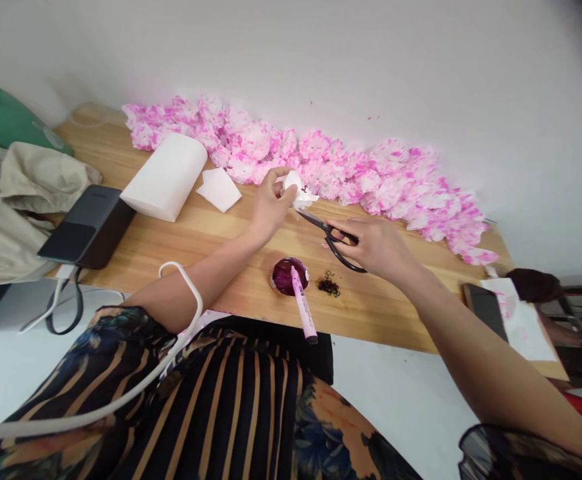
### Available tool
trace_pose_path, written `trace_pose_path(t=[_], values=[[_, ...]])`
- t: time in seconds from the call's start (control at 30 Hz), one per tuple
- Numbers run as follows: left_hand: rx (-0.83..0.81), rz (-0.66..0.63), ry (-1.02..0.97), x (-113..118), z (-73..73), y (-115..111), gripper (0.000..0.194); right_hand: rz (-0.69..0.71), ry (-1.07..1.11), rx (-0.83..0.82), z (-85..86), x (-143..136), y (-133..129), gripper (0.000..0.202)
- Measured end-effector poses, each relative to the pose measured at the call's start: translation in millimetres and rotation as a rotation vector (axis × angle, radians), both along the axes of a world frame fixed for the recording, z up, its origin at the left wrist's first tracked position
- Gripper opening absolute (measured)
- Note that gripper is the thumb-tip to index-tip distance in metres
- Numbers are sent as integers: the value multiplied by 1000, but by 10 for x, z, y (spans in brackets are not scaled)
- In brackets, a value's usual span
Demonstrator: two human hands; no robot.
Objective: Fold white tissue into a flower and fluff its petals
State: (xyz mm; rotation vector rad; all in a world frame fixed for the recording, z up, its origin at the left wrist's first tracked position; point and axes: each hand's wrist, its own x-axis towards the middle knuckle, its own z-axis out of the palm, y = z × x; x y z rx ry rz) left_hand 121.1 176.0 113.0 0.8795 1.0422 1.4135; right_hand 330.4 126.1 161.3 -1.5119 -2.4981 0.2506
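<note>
White paper piece (295, 183) up beyond the round pot (281, 279), slightly to its right, held in the left hand (289, 190). Rounded part uppermost, ragged end spreading right and low; long axis hard to tell, crumpled and partly behind fingers. Left hand nearly closed, thumb and fingertips pinching the paper. Right hand (353, 235) curled round the handles of black scissors (338, 239), beyond and right of the pot. Scissors slant, tip up-left by the paper's lower edge, loops down-right; blades look close together.

Pink-and-white paper blooms (271, 153) form a long bank beyond the pot, crowding the far side of the paper piece, along the wall. Pink marker (305, 307) lies tilted across the pot, dark end jutting past the near edge of the table (385, 313). Dark curly strands (329, 285) just right of the pot.

Left and beyond the pot: loose white sheet (219, 189), then white roll (165, 177), then dark box (91, 227) with cables. Far right of the pot: phone (485, 310) beside pink-marked paper (521, 317).
</note>
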Motion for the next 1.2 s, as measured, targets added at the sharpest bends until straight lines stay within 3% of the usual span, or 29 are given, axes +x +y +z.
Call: trace_pose_path(t=[0.33, 0.57, 0.7, 0.9, 0.97, 1.03, 1.13, 1.2], values=[[20, 6, 8, -3, -27, 22, 28, 5, -20, -44, 33, -18, -26, 37], [-6, 34, -3, -32, -65, 59, 28, 65, -71, 35, -2, 41, -37, 33], [27, 46, 14, -44, -80, 72, 25, -31, -123, 51, 11, 260, 23, 32], [-19, 57, -2, -37, -74, 88, 27, -144, -407, 50, -94, 635, 145, 34], [-18, 54, -9, -37, -76, 91, 28, -170, -471, 117, -118, 535, 139, 27], [-18, 47, -16, -42, -79, 92, 29, -140, -397, 180, -132, 295, 117, 26], [-15, 47, -19, -60, -87, 94, 31, 33, -182, 63, -204, -186, 109, 31], [-4, 54, -14, -72, -98, 100, 32, 69, -78, -6, -310, -477, 145, 41]])
